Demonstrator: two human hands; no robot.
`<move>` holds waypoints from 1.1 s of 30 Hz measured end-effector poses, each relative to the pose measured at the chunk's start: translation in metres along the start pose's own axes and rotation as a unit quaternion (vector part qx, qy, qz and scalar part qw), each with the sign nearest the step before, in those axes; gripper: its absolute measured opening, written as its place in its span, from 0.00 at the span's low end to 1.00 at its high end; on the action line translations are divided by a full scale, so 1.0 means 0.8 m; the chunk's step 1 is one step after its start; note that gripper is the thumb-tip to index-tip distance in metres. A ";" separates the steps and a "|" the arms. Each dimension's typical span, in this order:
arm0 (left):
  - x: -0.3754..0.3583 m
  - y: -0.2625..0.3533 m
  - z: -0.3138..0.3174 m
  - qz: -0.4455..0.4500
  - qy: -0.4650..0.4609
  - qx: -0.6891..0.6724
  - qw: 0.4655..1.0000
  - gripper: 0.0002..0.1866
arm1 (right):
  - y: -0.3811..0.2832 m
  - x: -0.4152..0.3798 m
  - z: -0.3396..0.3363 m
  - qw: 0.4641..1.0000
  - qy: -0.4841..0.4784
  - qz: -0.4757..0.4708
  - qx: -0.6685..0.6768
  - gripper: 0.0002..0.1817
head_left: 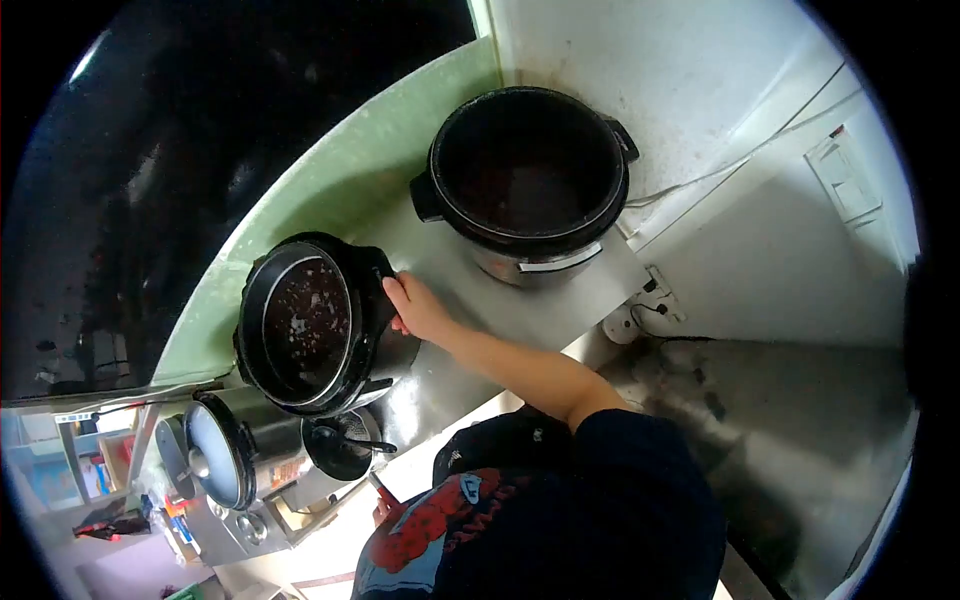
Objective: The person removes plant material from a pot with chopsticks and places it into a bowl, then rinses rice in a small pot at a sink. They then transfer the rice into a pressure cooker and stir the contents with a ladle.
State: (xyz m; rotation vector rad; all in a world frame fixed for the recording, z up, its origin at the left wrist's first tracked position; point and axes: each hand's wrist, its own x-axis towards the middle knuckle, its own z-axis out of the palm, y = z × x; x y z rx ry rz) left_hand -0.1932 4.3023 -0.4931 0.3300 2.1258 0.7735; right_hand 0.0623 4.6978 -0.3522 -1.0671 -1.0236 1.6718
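Observation:
My right hand (420, 310) reaches across the metal counter, its fingers closed round the black side handle (378, 282) of an electric pressure cooker (248, 335). Inside that uncovered cooker is dark reddish-brown liquid (308, 320) with pale flecks floating on it. Low beside my shirt, my left hand (381, 512) shows only in part, its fingers closed on a slim red and dark object (382, 490) whose kind I cannot tell. Beyond my right hand stands a second uncovered cooker (530, 262) with a dark inside.
A lidded cooker (222, 450) stands past the one I hold, with a black ladle (340, 450) beside it. A pale green ledge (340, 180) and dark glass (180, 150) run along the counter (480, 320). Wall sockets (655, 290) and cords are at the right.

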 end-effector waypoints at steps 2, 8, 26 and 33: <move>0.001 0.002 0.004 -0.008 -0.003 -0.016 1.000 0.21 | -0.001 0.015 -0.003 1.000 -0.017 -0.021 0.001 0.19; 0.002 0.009 0.015 -0.001 0.001 -0.053 0.999 0.21 | 0.003 0.050 -0.009 0.999 -0.048 -0.001 0.007 0.21; -0.061 0.027 0.031 -0.049 0.052 -0.056 0.996 0.18 | 0.171 -0.111 -0.059 0.848 -0.345 0.242 -0.320 0.11; -0.060 0.039 -0.014 0.065 -0.021 0.075 0.995 0.20 | 0.257 -0.181 0.019 0.772 -0.431 0.281 -0.373 0.09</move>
